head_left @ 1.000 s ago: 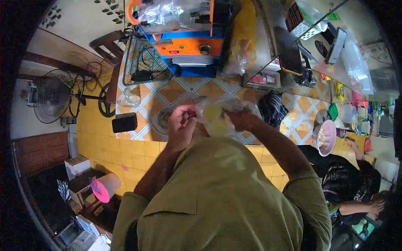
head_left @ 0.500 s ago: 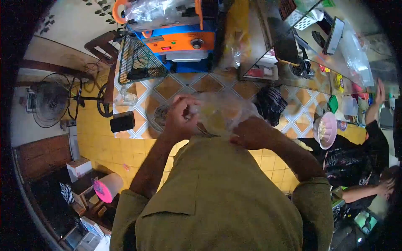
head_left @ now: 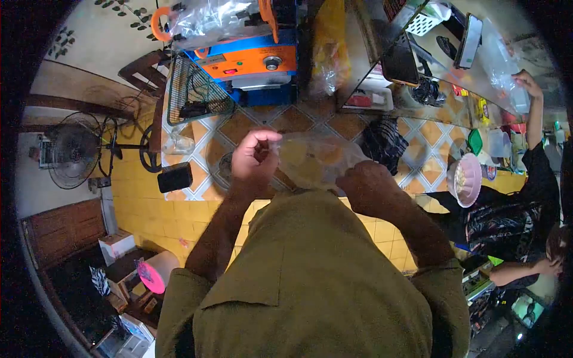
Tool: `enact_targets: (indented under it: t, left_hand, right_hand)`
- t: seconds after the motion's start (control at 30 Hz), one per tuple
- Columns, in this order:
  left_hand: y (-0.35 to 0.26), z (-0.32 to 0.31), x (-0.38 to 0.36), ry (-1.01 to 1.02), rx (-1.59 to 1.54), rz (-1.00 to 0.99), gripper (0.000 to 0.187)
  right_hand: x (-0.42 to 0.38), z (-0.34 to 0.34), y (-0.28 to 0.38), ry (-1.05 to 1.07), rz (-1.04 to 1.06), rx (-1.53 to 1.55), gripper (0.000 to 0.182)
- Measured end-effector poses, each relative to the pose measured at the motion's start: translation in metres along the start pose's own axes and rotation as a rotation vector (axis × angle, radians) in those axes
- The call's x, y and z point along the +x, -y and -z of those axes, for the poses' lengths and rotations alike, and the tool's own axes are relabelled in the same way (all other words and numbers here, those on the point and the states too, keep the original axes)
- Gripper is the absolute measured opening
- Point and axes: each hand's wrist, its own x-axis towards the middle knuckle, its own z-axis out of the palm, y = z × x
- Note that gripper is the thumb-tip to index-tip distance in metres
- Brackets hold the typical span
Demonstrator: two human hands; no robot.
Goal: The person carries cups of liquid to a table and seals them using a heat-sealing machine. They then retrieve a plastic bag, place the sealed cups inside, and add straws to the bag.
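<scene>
A clear plastic bag (head_left: 313, 158) with yellowish contents is stretched between my two hands above the tiled counter (head_left: 239, 128). My left hand (head_left: 253, 158) pinches the bag's left edge with closed fingers. My right hand (head_left: 369, 185) is closed on the bag's right side, near my olive shirt. The bag hides what lies on the counter beneath it.
An orange and blue machine (head_left: 250, 62) stands at the back of the counter beside a wire basket (head_left: 194, 95). A black box (head_left: 175, 177) lies at the counter's left edge. A dark cloth (head_left: 385, 140) and pink bowl (head_left: 468, 179) lie right, where another person (head_left: 519, 179) reaches up.
My right hand has dropped toward my body while my left stayed up, and the bag is pulled wider between them. The person at right has raised an arm to the shelf.
</scene>
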Motion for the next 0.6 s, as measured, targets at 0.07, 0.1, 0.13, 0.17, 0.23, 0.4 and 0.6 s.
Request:
enact_targets:
  t: [0.07, 0.1, 0.13, 0.17, 0.23, 0.4, 0.6]
  left_hand:
    - [-0.011, -0.003, 0.001, -0.025, -0.117, 0.049, 0.024]
    - [-0.010, -0.002, 0.002, -0.023, -0.116, 0.045, 0.024]
    - [-0.008, 0.000, 0.002, 0.016, -0.093, 0.053, 0.025]
    - [-0.005, 0.003, 0.003, 0.052, -0.070, 0.060, 0.026]
    - [0.000, 0.009, 0.003, 0.062, -0.072, 0.011, 0.026]
    - [0.034, 0.030, -0.006, -0.086, -0.053, 0.100, 0.029]
    - [0.135, 0.029, -0.016, 0.049, 0.240, 0.210, 0.064]
  right_hand:
    - [0.004, 0.007, 0.002, -0.041, 0.006, 0.001, 0.016]
    - [0.008, 0.007, 0.004, 0.007, -0.071, 0.018, 0.016]
    - [0.012, 0.007, 0.005, 0.055, -0.146, 0.034, 0.019]
    - [0.019, 0.000, 0.001, 0.052, -0.144, 0.029, 0.019]
    - [0.036, -0.018, -0.009, -0.259, -0.013, 0.035, 0.028]
    - [0.092, -0.079, -0.023, -0.170, -0.234, -0.162, 0.039]
    - [0.108, -0.093, -0.050, -0.293, -0.114, -0.184, 0.043]
